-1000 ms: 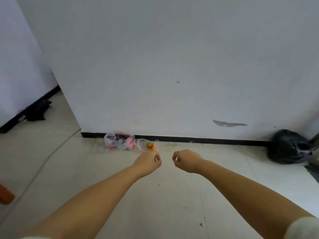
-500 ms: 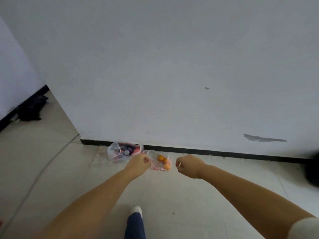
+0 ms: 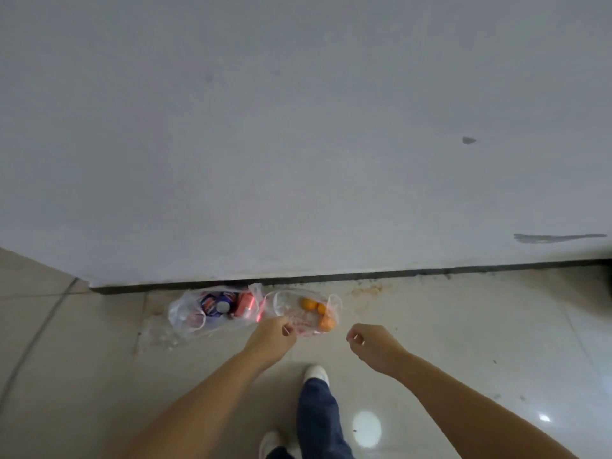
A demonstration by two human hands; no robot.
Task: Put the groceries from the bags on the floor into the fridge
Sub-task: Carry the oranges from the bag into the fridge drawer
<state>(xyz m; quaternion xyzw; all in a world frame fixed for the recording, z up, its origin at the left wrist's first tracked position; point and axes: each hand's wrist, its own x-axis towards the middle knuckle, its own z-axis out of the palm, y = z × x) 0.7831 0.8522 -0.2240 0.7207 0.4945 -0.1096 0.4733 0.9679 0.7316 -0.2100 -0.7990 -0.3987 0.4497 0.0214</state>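
Two clear plastic bags lie on the floor against the wall's black skirting. The left bag (image 3: 190, 314) holds red and blue cans (image 3: 228, 303). The right bag (image 3: 298, 318) holds several oranges (image 3: 326, 323). My left hand (image 3: 273, 337) reaches forward with curled fingers, and its knuckles are at the near edge of the orange bag. I cannot tell whether it touches the plastic. My right hand (image 3: 372, 344) hovers to the right of that bag with its fingers curled, holding nothing. No fridge is in view.
A white wall (image 3: 298, 144) fills the upper view, with its corner at the left. The pale tiled floor (image 3: 463, 326) spreads around the bags. My leg in blue trousers (image 3: 318, 415) and white shoes stands just behind the hands.
I have stepped closer and the view has tilted down, so the bags are now larger and nearer. Both hands have dropped towards the bags. The black bag on the right has left the view.
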